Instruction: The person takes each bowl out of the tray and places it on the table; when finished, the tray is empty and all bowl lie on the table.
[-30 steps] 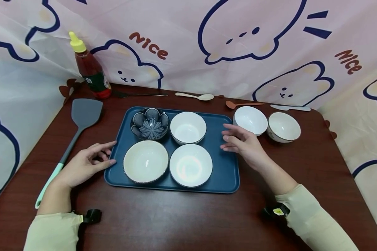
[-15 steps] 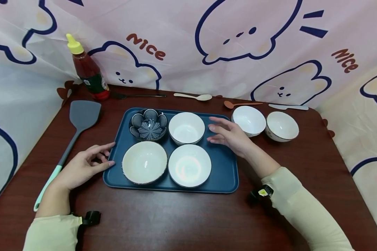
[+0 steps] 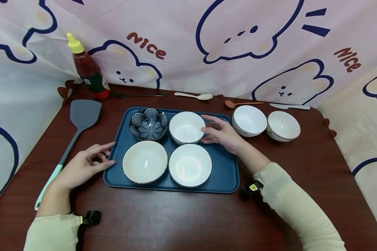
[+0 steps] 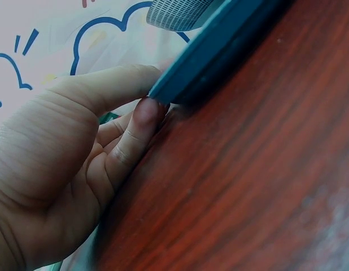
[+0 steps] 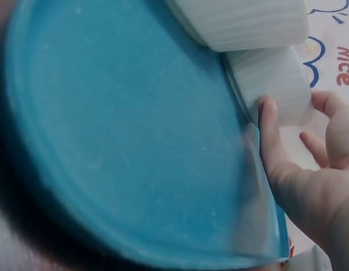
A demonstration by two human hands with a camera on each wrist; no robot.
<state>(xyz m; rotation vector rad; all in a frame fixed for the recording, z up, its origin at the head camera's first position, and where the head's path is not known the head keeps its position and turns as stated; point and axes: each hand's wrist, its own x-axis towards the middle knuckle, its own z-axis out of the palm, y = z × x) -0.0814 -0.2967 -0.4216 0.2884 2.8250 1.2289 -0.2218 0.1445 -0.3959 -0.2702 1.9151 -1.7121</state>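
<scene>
Four bowls sit on a blue tray point(image 3: 226, 174) in the head view: a dark patterned bowl point(image 3: 149, 123) and a white bowl point(image 3: 186, 127) at the back, a cream bowl point(image 3: 145, 161) and a second white bowl point(image 3: 190, 165) in front. The right hand point(image 3: 221, 132) reaches over the tray, fingers spread and lightly bent, fingertips touching the right side of the back white bowl but not yet wrapped round it. The left hand point(image 3: 84, 165) rests on the desk point(image 3: 176, 219), loosely curled fingers against the tray's left edge. Two further white bowls point(image 3: 249, 120) stand off the tray to the right; a spatula point(image 3: 81, 115) and a sauce bottle point(image 3: 89, 71) stand to the left.

From the left wrist, the thumb and a fingertip of the left hand point(image 4: 78, 169) press against the tray rim point(image 4: 219, 51), bracing rather than pinching it.

From the right wrist, one finger of the right hand point(image 5: 310, 186) lies against the white bowl's ribbed wall point(image 5: 276, 79), the others open beside it.

As I judge it, the smooth bowl could slip from such a shallow hold, or knock its close neighbours if tilted; a careless pull might also shift the tray.
</scene>
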